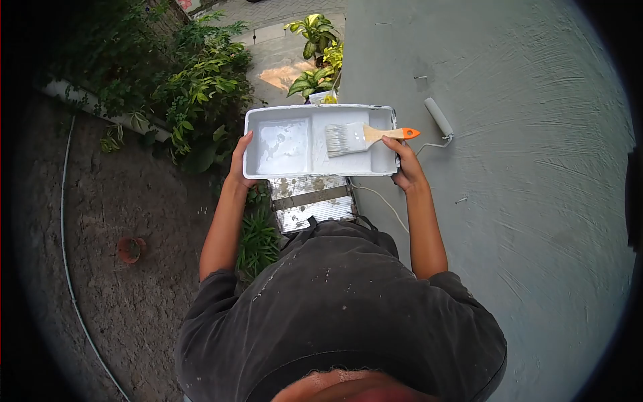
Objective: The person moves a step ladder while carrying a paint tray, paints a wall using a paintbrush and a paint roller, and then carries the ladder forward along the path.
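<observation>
paint tray [281, 167]: held level above a stepladder [313, 201], beside the wall [522, 201].
left hand [239, 161]: grip closed on tray's left edge.
right hand [406, 167]: grip closed on right edge.
brush [365, 136]: lying in tray.
roller [439, 117]: near the right hand.

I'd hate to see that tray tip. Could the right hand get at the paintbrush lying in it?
Probably yes: the paintbrush lies uncovered, its orange handle beside the right hand. But both hands hold the tray, the left hand opposite.

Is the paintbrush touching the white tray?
Touching. The head view shows the paintbrush lying across the tray, bristles down on the tray floor and the wooden handle resting over the right rim, its orange tip sticking out past it.
</observation>
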The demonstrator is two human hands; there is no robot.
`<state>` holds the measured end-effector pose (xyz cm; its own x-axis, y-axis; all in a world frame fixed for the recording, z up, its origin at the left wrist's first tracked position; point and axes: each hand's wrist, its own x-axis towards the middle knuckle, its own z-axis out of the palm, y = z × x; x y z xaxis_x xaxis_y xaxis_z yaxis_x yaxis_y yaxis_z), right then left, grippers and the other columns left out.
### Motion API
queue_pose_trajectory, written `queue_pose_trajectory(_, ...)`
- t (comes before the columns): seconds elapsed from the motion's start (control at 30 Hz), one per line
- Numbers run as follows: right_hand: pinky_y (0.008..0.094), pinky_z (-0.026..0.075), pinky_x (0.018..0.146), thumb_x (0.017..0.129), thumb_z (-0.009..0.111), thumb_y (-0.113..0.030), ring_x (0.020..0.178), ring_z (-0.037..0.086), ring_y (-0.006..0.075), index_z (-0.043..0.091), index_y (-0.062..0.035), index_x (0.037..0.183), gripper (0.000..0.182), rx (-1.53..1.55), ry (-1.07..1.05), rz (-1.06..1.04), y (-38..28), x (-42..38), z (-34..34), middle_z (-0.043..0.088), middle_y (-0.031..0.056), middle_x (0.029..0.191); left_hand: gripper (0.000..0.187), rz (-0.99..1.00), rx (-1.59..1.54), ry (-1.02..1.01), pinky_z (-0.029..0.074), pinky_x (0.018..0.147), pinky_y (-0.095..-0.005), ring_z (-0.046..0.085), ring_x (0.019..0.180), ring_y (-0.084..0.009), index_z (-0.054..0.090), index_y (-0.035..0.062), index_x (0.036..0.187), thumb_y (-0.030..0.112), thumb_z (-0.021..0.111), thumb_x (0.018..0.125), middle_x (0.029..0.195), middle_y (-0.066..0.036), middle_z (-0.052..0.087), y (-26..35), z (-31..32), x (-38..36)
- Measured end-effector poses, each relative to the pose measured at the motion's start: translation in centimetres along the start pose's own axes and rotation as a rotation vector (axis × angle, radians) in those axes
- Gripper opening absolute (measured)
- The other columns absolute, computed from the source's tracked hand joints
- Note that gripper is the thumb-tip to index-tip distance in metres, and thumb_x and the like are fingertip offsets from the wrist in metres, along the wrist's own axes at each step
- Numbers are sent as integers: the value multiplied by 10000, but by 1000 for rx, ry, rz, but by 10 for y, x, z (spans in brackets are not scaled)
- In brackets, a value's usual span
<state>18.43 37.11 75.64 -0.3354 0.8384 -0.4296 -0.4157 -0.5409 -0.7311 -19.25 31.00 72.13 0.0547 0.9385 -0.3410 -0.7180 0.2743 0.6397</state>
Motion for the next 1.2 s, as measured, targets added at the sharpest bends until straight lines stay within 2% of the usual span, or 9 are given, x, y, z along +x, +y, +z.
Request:
queue_pose_trajectory(0.07,360,481,965,829,714,-136,1095,604,211,467,12,1312,563,23,-100,3,3,-1,-2,593,139,1209,563,7,0,8,552,868,-401,654,1001,-264,522,-4,1274,409,604,901,1151,-157,633,-2,5,-3)
queue_pose_trajectory(0.23,358,479,974,805,715,-104,1110,600,219,464,11,1318,582,-66,-165,68,11,3,-24,592,125,1218,580,-2,35,26,553,868,-401,654,1005,-265,519,-2,1282,426,602,900,1150,-159,634,-3,-11,5)
queue_pose_trajectory(0.37,359,492,963,783,704,-73,1110,598,222,466,12,1316,589,-117,-216,157,7,-5,-35,589,129,1217,551,15,77,37,555,869,-423,657,1002,-282,541,21,1277,452,541,934,1144,-151,645,-4,-7,11)
queue_pose_trajectory(0.8,387,510,949,771,643,-6,1081,592,226,456,18,1297,559,94,-151,35,19,-13,-45,572,129,1188,731,-88,-76,-62,467,993,-446,596,1156,-307,563,0,1291,622,472,919,1285,-172,598,6,16,45)
queue_pose_trajectory(0.87,388,499,958,777,640,-9,1098,575,224,434,18,1307,570,88,-137,-22,19,-14,-44,551,134,1207,766,-78,-51,-53,489,968,-440,588,1168,-312,536,-6,1315,643,447,918,1301,-179,584,5,20,46)
queue_pose_trajectory(0.93,389,489,967,779,641,-10,1105,569,223,430,18,1310,572,86,-114,-52,18,-17,-42,548,135,1209,804,-69,-99,-172,495,953,-499,588,1165,-340,495,-16,1343,663,402,924,1311,-206,566,6,23,47)
queue_pose_trajectory(1.03,391,470,983,783,644,-16,1114,560,223,423,19,1314,576,82,-92,-84,17,-20,-40,546,136,1209,828,-59,-72,-230,509,927,-525,581,1172,-364,473,-20,1359,678,358,928,1331,-227,542,6,21,47)
queue_pose_trajectory(1.17,388,455,997,791,648,-30,1122,556,229,417,22,1321,580,79,-93,-58,17,-19,-45,542,136,1219,804,-89,-63,-300,506,944,-490,588,1167,-344,464,-21,1365,654,381,935,1339,-210,543,7,17,47)
queue_pose_trajectory(1.2,388,455,997,791,648,-30,1122,556,229,417,22,1321,580,82,-86,-59,17,-19,-46,542,136,1219,775,-95,-53,-212,510,939,-460,598,1149,-325,474,-15,1358,632,412,936,1320,-194,560,7,18,47)
